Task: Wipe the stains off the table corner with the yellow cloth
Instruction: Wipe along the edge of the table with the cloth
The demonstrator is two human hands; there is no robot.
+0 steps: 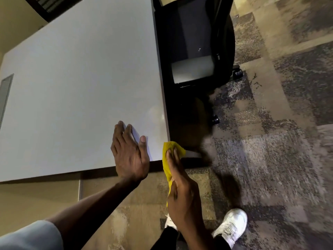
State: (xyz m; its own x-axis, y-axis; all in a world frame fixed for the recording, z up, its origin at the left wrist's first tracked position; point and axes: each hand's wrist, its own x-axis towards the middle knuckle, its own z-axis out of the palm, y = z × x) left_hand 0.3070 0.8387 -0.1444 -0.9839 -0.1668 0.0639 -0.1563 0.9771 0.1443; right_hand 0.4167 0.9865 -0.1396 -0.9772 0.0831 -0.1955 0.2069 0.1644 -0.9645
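The white table (77,91) fills the left of the head view, and its near right corner lies just left of the yellow cloth (167,160). My right hand (182,190) grips the cloth and presses it with two fingers against that corner, where the cloth hangs over the edge. My left hand (128,152) rests flat on the tabletop beside the corner, fingers spread, holding nothing. No stain is plain to see on the surface; only a faint shine shows near the right edge.
A black office chair (196,51) on castors stands against the table's right side. Patterned carpet (279,141) covers the floor to the right. My white shoes (232,226) stand below the corner. A grey slot (5,94) is set into the table's left part.
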